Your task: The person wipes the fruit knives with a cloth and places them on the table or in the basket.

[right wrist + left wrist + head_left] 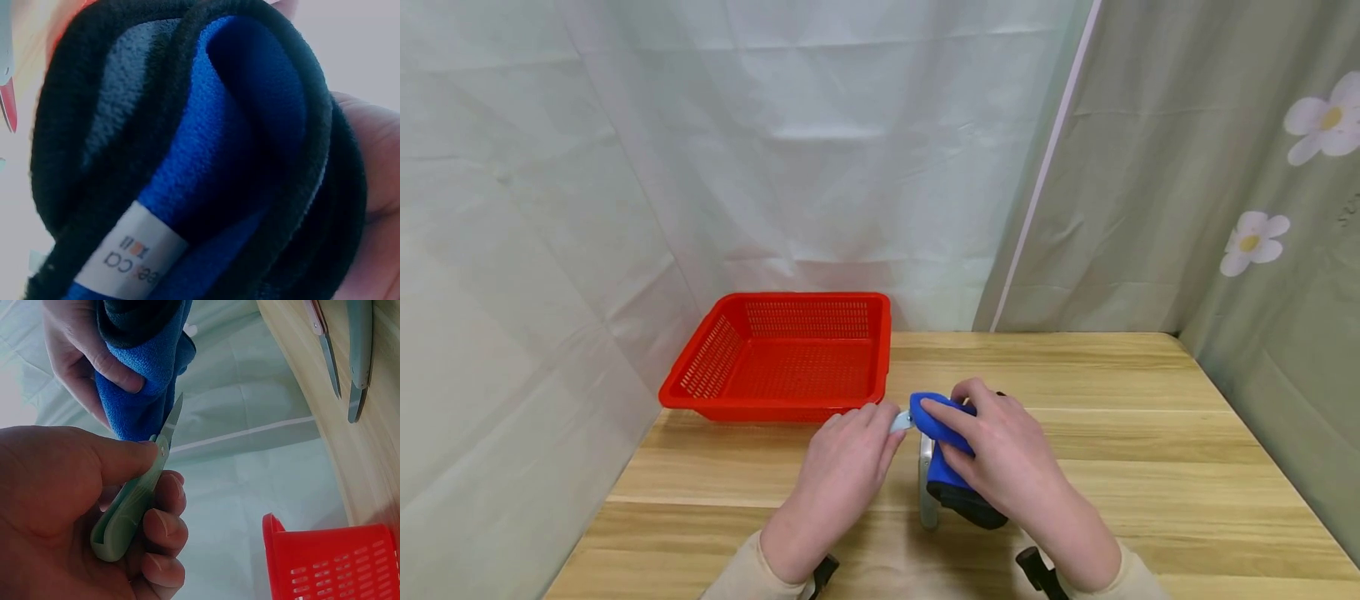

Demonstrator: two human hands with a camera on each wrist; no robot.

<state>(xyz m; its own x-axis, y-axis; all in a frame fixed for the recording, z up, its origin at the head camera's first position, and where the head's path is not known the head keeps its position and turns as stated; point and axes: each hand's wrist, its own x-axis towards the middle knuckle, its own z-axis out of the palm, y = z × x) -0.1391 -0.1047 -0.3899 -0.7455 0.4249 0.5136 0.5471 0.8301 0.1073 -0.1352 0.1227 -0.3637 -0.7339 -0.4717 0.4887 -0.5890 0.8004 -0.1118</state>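
My left hand grips a folding knife by its pale green handle, thumb near the pivot. The knife's blade is out and points toward the cloth. My right hand holds a bunched blue cloth with black edging, folded in several layers. Seen from the head, the cloth hides the blade; the left wrist view shows the blade against the cloth's side. A white label is on the cloth in the right wrist view. Whether cloth and blade touch, I cannot tell.
Below the hands a grey-handled knife lies on the wooden table. Beside it the left wrist view shows a thinner knife with its blade out. A red perforated basket stands at the back left. Curtains hang behind.
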